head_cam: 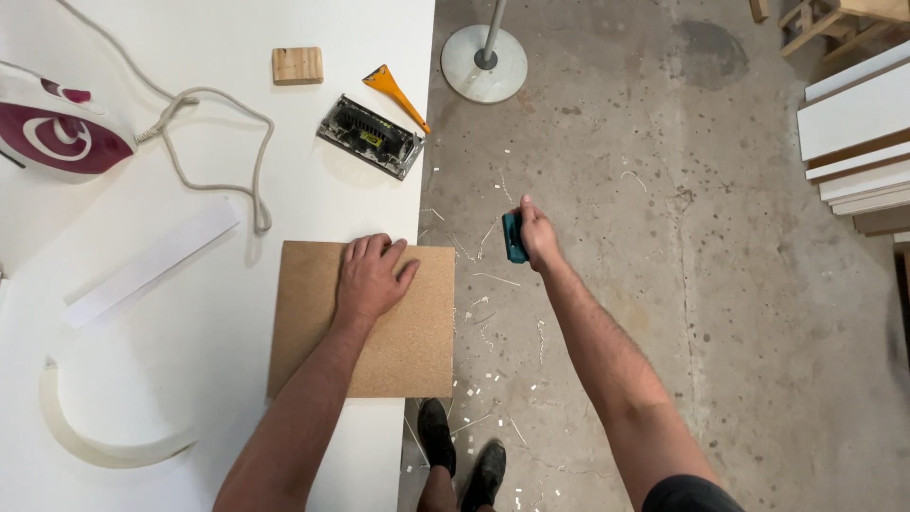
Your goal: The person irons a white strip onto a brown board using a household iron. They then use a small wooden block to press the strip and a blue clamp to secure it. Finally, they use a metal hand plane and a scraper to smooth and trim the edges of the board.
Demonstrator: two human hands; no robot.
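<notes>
left hand: palm down, fingers spread flat, forearm bare and stretched forward | right hand: fingers curled closed in a grip (knuckles up), arm extended out to the side, elbow nearly straight

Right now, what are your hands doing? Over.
Left hand flat on the brown chipboard square, which overhangs the white table edge. Right hand, grip shut on a small teal tool, out over the floor. Nothing between them.

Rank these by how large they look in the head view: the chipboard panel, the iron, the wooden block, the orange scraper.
1. chipboard panel
2. iron, partly cut off by the frame edge
3. orange scraper and wooden block: too alike to rank.
</notes>
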